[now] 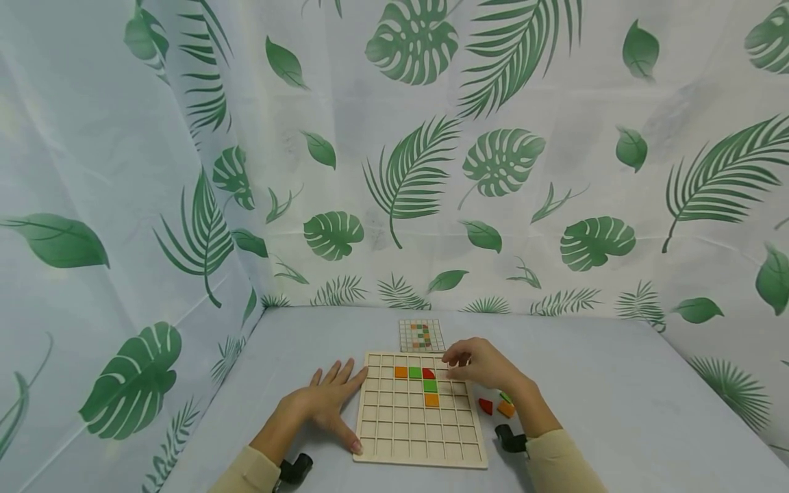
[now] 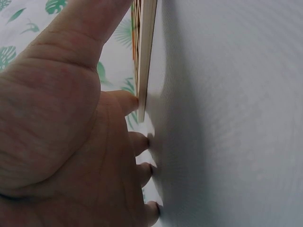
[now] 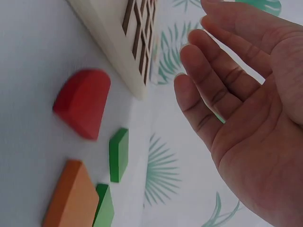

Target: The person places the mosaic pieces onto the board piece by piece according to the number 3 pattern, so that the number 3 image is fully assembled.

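A wooden grid board (image 1: 394,431) lies on the table. In its upper part sit an orange square (image 1: 401,372), a green square (image 1: 415,372), a red quarter-round piece (image 1: 428,374), another green square (image 1: 430,386) and an orange one (image 1: 431,400). My left hand (image 1: 329,400) is spread beside the board, thumb and index fingertip right at its left edge, other fingertips down on the table. Over the board's upper right corner hovers my right hand (image 1: 483,363); its fingers (image 3: 208,75) are loosely bent, and nothing shows between them in the right wrist view.
A small pattern card (image 1: 422,335) with coloured squares lies behind the board. Right of the board are a loose red quarter-round piece (image 3: 85,104), an orange piece (image 3: 73,198) and two green pieces (image 3: 119,155). Leaf-patterned cloth (image 1: 431,226) stands behind the table.
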`<state>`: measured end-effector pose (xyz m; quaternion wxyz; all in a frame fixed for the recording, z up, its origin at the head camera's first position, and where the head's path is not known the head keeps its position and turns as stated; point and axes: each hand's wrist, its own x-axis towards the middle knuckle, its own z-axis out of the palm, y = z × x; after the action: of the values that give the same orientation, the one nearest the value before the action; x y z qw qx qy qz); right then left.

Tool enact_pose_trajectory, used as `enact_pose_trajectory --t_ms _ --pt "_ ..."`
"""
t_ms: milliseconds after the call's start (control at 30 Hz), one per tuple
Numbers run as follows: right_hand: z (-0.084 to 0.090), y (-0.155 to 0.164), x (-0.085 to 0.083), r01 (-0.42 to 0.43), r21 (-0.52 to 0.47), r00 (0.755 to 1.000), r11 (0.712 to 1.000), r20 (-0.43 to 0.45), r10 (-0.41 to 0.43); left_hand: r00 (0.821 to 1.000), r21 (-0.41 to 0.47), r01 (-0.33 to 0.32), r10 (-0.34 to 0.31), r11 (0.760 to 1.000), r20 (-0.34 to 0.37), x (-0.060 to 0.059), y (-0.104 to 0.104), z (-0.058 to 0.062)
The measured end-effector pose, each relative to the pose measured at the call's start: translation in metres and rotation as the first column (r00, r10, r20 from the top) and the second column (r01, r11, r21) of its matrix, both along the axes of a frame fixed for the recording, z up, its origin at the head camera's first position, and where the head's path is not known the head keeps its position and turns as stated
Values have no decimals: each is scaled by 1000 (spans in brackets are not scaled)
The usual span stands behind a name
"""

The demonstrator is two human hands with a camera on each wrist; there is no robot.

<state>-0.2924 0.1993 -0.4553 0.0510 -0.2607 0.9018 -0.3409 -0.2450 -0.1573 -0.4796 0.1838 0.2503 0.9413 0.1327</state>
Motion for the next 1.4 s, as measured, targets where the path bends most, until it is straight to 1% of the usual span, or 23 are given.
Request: enact_pose_trajectory --t_ms 167,400,633,933,1033,1267,1400 --pt "-1 12 -3 19 -5 1000 1000 9 -19 1000 0 2 -2 1000 -2 0 0 1" --pt "-1 30 -6 103 -38 994 994 48 -101 1000 0 4 -4 1000 -7 0 -2 1" --pt "-3 42 -7 127 -49 990 991 66 -124 1000 0 3 -3 1000 -6 0 -1 -1" --pt "-3 51 -7 173 -19 981 985 97 -170 1000 3 -2 2 1000 -4 -1 0 -2" --pt "-5 54 -8 178 -12 979 984 107 -176 1000 1 0 0 1000 -3 0 0 -1" --pt "-9 64 -10 164 -4 976 986 149 -161 1000 2 6 -6 1000 -4 1 1 1" --pt "-11 67 -10 172 11 971 985 168 -171 1000 1 6 -6 1000 -6 1 1 2"
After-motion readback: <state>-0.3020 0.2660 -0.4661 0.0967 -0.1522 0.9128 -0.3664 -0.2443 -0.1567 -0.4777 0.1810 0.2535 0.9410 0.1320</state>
